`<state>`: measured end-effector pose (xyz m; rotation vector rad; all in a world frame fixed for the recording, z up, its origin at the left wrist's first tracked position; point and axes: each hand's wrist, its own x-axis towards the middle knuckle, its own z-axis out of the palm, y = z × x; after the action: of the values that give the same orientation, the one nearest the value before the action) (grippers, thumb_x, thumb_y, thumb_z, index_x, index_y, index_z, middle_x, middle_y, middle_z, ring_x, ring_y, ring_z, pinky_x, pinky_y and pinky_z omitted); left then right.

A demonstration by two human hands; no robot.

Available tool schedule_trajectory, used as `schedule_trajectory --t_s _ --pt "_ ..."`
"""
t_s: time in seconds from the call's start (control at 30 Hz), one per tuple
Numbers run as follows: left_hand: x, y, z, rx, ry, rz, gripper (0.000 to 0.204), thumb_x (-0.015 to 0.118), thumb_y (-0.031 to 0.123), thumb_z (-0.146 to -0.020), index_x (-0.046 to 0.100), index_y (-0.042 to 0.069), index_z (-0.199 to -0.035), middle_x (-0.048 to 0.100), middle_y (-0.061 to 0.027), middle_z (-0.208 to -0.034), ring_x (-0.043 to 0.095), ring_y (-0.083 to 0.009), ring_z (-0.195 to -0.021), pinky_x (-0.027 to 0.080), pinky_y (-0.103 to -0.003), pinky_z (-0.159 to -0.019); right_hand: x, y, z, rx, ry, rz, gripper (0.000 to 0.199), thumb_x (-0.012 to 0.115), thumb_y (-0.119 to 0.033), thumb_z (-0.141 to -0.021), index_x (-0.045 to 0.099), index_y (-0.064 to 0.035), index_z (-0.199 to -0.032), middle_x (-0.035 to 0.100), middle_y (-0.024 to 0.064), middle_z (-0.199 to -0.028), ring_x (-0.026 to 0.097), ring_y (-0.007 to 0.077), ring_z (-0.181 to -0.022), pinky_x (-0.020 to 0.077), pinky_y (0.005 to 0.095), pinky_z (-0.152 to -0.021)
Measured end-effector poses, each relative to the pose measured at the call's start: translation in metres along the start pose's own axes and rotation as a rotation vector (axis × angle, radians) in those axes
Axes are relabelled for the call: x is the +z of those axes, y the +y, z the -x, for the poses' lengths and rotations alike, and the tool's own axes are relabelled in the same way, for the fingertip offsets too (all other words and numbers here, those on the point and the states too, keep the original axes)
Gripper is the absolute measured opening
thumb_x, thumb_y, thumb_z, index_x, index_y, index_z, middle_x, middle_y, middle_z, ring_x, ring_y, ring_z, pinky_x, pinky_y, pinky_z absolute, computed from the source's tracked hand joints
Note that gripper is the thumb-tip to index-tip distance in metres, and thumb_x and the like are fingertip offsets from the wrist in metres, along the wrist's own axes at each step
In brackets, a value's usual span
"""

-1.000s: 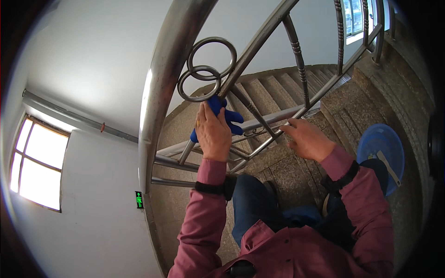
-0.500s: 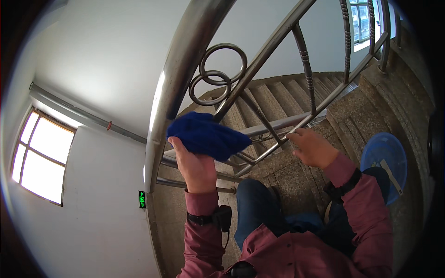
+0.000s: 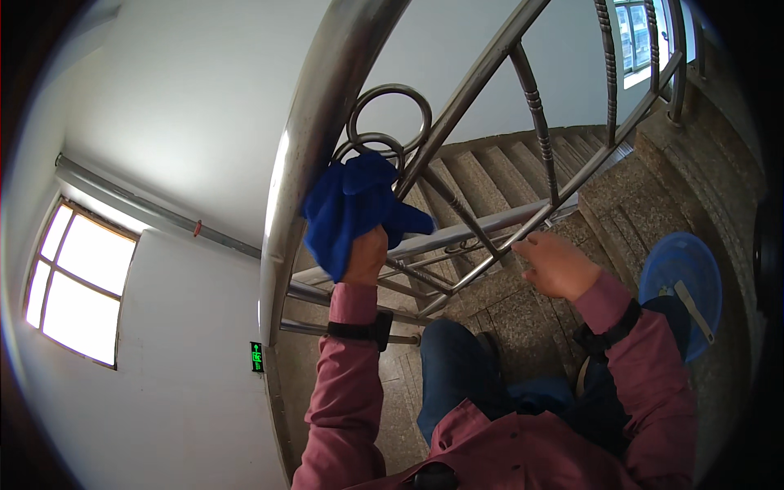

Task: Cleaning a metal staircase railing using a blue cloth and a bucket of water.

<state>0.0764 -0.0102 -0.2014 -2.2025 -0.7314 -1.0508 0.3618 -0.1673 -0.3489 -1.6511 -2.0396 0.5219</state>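
A blue cloth [image 3: 347,204] is bunched around my left hand [image 3: 367,255], which grips it; most of the fingers are hidden under the fabric. The cloth lies against the lower of two interlocking metal rings [image 3: 390,118] and beside the thick steel handrail [image 3: 327,98]. My right hand [image 3: 559,265] holds nothing. Its fingers are apart and partly bent, with the fingertips at the lower rail [image 3: 535,220] of the railing; whether they touch it I cannot tell.
Stone stairs [image 3: 482,175] run beyond the railing. At the right, a blue translucent basin [image 3: 682,253] with a pale flat-handled tool [image 3: 694,310] stands by my leg. Twisted metal balusters [image 3: 537,114] rise from the lower rail. A white wall [image 3: 188,302] with a window [image 3: 82,282] is on the left.
My left hand has moved up and turned over, carrying the blue cloth onto the lower ring, which it now partly covers. My right hand has barely moved.
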Motion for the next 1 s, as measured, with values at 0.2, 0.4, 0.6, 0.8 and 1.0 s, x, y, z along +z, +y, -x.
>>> schedule_trajectory --t_s 0.2,0.4,0.6,0.8,1.0 --pt "0.001 0.027 0.003 -0.552 -0.012 0.717 0.028 0.064 0.007 -0.099 0.066 0.004 -0.126 0.067 -0.0185 -0.128 0.06 -0.0434 -0.119 0.047 -0.054 -0.107 0.004 0.005 0.003 -0.01 0.046 -0.013 0.056 0.085 -0.014 -0.086 0.066 -0.0021 -0.138 0.067 0.0206 -0.122 0.065 0.0429 -0.116 0.0544 0.0523 -0.099" --pt "0.009 0.014 0.023 -0.125 -0.099 0.118 0.037 0.065 0.008 -0.101 0.066 0.001 -0.137 0.067 -0.0203 -0.135 0.063 -0.0397 -0.126 0.049 -0.049 -0.107 0.002 0.004 0.003 -0.023 0.043 0.008 0.056 0.085 -0.015 -0.086 0.066 -0.0023 -0.138 0.068 0.0206 -0.125 0.066 0.0427 -0.119 0.0545 0.0518 -0.101" --pt "-0.039 0.034 0.006 -1.072 -0.332 1.256 0.041 0.052 0.027 -0.116 0.059 0.002 -0.147 0.068 -0.0169 -0.139 0.07 -0.0305 -0.12 0.055 -0.048 -0.104 0.006 0.01 0.003 -0.003 -0.002 0.064 0.058 0.084 -0.024 -0.089 0.065 -0.002 -0.139 0.07 0.0219 -0.13 0.067 0.0417 -0.123 0.0541 0.0503 -0.106" --pt "-0.063 0.043 0.015 -1.316 0.166 1.857 0.053 0.042 0.043 -0.119 0.052 0.004 -0.153 0.069 -0.017 -0.136 0.07 -0.03 -0.122 0.056 -0.047 -0.108 0.006 0.007 0.004 -0.019 -0.016 0.07 0.048 0.084 -0.022 -0.088 0.068 -0.0033 -0.129 0.072 0.0202 -0.119 0.068 0.0416 -0.117 0.0553 0.0519 -0.1" --pt "-0.01 0.041 0.007 -1.169 0.382 1.357 0.034 0.05 0.029 -0.118 0.051 0.01 -0.146 0.069 -0.0093 -0.126 0.071 -0.0219 -0.107 0.062 -0.038 -0.091 0.007 0.006 0.001 -0.026 -0.048 0.071 0.043 0.084 -0.022 -0.088 0.068 -0.0042 -0.123 0.072 0.02 -0.116 0.068 0.0422 -0.115 0.0563 0.0523 -0.098"
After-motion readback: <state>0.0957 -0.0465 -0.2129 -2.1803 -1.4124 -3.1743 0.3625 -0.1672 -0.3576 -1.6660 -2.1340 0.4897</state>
